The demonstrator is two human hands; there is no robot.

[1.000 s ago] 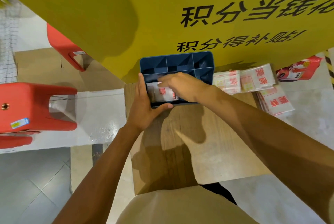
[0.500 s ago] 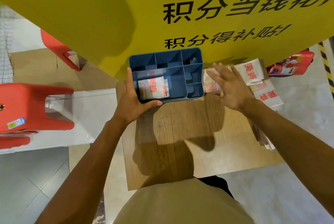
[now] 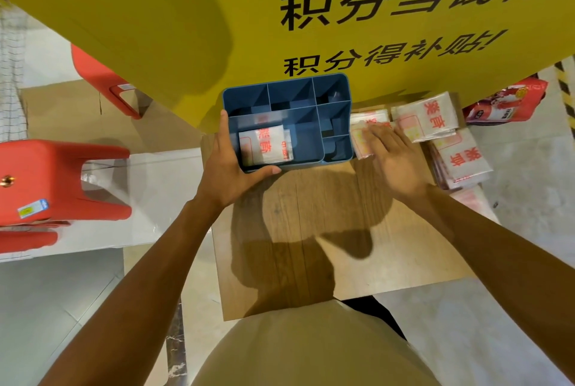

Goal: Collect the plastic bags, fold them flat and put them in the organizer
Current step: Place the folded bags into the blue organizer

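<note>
A blue organizer (image 3: 287, 90) with several compartments stands at the far edge of a wooden board (image 3: 326, 230). One folded white plastic bag with red print (image 3: 264, 146) lies flat in its large front-left compartment. My left hand (image 3: 230, 164) grips the organizer's front-left corner, thumb along the front wall and fingers up the left side. My right hand (image 3: 389, 155) lies with straight fingers on a folded bag (image 3: 362, 136) just right of the organizer. Two more folded bags (image 3: 432, 118) (image 3: 460, 161) lie farther right.
A yellow sign (image 3: 311, 12) with black characters rises directly behind the organizer. Red plastic stools (image 3: 46, 180) (image 3: 102, 80) stand to the left on cardboard. A red printed packet (image 3: 507, 102) lies at the far right near a striped floor marking.
My right hand left the organizer, leaving the folded bag inside, and moved right onto the folded bag beside it. My left hand kept its hold on the organizer's corner.
</note>
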